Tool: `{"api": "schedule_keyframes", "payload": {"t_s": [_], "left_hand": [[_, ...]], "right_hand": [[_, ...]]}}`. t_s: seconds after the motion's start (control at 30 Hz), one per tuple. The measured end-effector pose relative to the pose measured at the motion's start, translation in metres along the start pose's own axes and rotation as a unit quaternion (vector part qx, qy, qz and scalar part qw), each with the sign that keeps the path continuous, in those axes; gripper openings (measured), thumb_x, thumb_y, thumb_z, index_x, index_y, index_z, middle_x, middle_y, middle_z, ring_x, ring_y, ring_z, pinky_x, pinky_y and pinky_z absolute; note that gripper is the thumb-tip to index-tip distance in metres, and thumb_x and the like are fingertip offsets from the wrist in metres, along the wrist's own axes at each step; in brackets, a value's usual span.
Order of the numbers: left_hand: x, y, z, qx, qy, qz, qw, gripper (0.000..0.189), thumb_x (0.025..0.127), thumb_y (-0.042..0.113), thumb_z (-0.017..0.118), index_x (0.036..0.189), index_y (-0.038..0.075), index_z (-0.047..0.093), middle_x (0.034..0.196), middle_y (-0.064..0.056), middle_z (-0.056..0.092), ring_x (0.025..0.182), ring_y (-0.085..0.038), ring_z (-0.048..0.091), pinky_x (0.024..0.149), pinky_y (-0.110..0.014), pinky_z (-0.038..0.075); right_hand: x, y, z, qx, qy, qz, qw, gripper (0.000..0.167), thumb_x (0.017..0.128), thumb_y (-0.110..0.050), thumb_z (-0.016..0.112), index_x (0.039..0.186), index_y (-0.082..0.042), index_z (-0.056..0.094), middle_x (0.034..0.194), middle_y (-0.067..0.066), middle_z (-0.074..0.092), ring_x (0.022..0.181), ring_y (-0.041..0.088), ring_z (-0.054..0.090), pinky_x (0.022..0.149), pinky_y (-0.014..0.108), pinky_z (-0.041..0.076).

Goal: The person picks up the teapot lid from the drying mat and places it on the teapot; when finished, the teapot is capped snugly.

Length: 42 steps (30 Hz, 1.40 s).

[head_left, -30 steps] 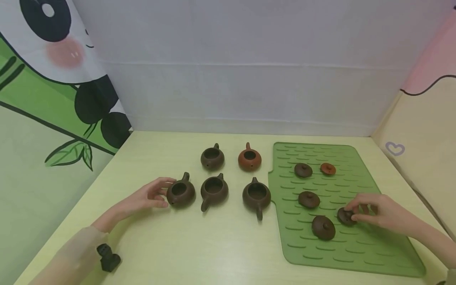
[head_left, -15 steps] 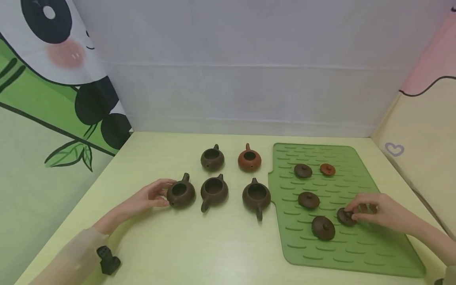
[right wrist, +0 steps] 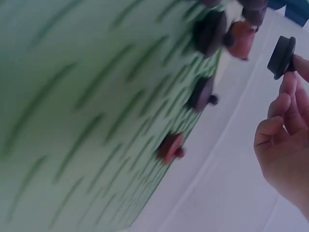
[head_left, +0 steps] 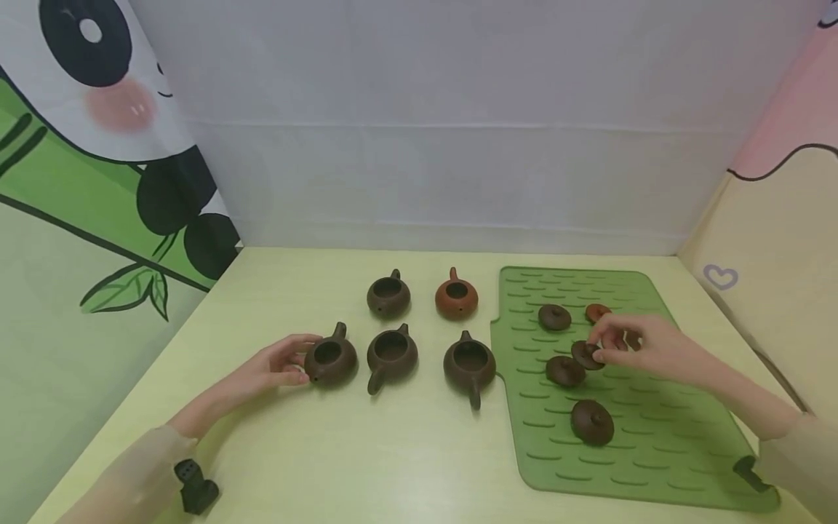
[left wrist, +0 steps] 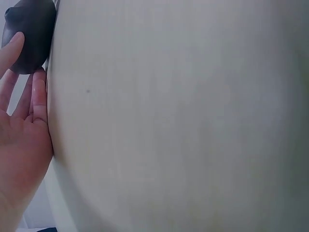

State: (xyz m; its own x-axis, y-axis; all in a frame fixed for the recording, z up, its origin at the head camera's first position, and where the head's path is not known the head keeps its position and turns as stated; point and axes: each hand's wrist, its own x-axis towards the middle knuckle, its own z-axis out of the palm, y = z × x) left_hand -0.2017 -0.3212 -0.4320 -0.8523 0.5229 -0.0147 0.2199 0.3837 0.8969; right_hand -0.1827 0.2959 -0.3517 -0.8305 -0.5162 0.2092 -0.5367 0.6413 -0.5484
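Between its thumb and fingers, the right hand (head_left: 644, 346) pinches a dark brown teapot lid (head_left: 588, 355) by the knob. The right wrist view shows this lid (right wrist: 281, 57) raised off the green mat, its inner rim facing away from the fingers. On the left, the left hand (head_left: 281, 362) holds the side of a dark brown teapot (head_left: 331, 360) that has no lid on. Its thumb lies against the body in the left wrist view, with the other fingers (left wrist: 39, 96) on the far side of the teapot (left wrist: 34, 41).
Beside the held teapot stand a reddish teapot (head_left: 457, 298) and several dark ones, such as the middle teapot (head_left: 393, 354), all lidless. More lids, including a dark lid (head_left: 592, 422) and a reddish lid (head_left: 596, 313), lie on the green mat (head_left: 543, 466). A fabric wall (head_left: 458, 182) closes the back.
The right hand has lifted the dark lid off the mat and carried it left and away from the person. The left hand stays at the same teapot.
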Motion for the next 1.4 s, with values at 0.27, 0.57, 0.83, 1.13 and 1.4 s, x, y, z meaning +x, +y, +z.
{"api": "schedule_keyframes", "payload": {"t_s": [0.27,0.57,0.83,1.13,1.4], "left_hand": [[0.0,-0.004,0.003,-0.016,-0.003,0.006,0.9999,0.062,0.093,0.007,0.065,0.149,0.003,0.037,0.132,0.003,0.06,0.108,-0.007,0.063,0.089,-0.021,0.052],[0.003,-0.005,0.004,-0.017,-0.004,0.009,0.9998,0.063,0.093,0.007,0.065,0.149,0.003,0.036,0.135,-0.001,0.059,0.108,-0.007,0.063,0.09,-0.02,0.051],[0.003,-0.003,0.003,-0.006,0.009,-0.003,0.9999,0.064,0.093,0.01,0.067,0.149,0.006,0.037,0.133,0.005,0.059,0.108,-0.006,0.062,0.091,-0.019,0.051],[0.003,-0.007,0.005,-0.01,0.012,-0.015,0.9998,0.065,0.092,0.011,0.067,0.15,0.007,0.037,0.131,0.015,0.059,0.108,-0.005,0.062,0.091,-0.019,0.051],[0.004,-0.009,0.006,-0.008,0.016,-0.006,0.9998,0.063,0.093,0.009,0.066,0.149,0.005,0.038,0.131,0.017,0.059,0.108,-0.005,0.063,0.091,-0.018,0.051]], "right_hand": [[0.05,-0.04,0.017,0.047,-0.037,0.025,0.9979,0.012,0.09,-0.027,0.073,0.1,-0.025,0.066,0.078,-0.006,0.06,0.064,0.007,0.051,0.056,0.023,0.043],[0.1,-0.075,0.047,0.103,-0.018,-0.039,0.9938,0.011,0.09,-0.023,0.073,0.098,-0.023,0.066,0.069,-0.004,0.056,0.06,0.008,0.047,0.058,0.023,0.042],[0.139,-0.106,0.079,0.138,-0.015,-0.062,0.9884,0.008,0.09,-0.019,0.072,0.095,-0.02,0.066,0.069,-0.004,0.059,0.063,0.013,0.052,0.06,0.024,0.045],[0.173,-0.127,0.119,0.153,-0.028,-0.071,0.9853,0.007,0.091,-0.021,0.071,0.095,-0.02,0.065,0.067,-0.002,0.061,0.061,0.01,0.053,0.062,0.023,0.045],[0.197,-0.147,0.153,0.196,-0.033,-0.076,0.9771,0.01,0.092,-0.018,0.07,0.099,-0.014,0.063,0.068,0.0,0.062,0.06,0.009,0.055,0.061,0.02,0.044]]}}
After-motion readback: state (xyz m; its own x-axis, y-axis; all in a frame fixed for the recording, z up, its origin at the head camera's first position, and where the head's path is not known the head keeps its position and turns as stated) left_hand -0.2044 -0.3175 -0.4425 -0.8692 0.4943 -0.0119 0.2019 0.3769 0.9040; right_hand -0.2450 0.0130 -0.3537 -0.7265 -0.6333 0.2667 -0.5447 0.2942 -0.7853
